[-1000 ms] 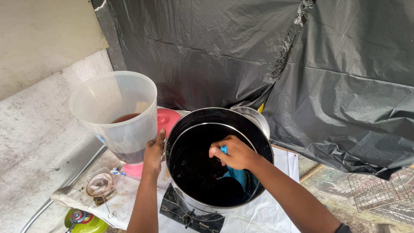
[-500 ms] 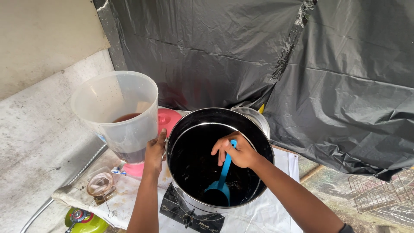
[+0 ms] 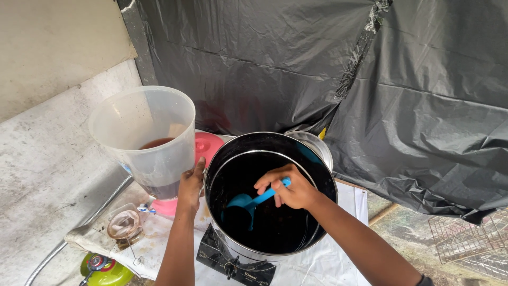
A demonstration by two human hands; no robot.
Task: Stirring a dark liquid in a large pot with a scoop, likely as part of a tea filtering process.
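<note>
I see my right hand [image 3: 293,190] clenched around the handle of a blue ladle [image 3: 248,202], whose bowl hangs low inside the big metal pot [image 3: 270,198] over dark liquid. My left hand [image 3: 190,185] grips the pot's left rim. The pot stands on a small black stove [image 3: 235,262] on the white-covered table [image 3: 330,265]. Just left of the pot sits a clear plastic jug [image 3: 145,140] with brown liquid, resting on a pink base [image 3: 206,148]. A black plastic sheet [image 3: 344,74] hangs behind.
</note>
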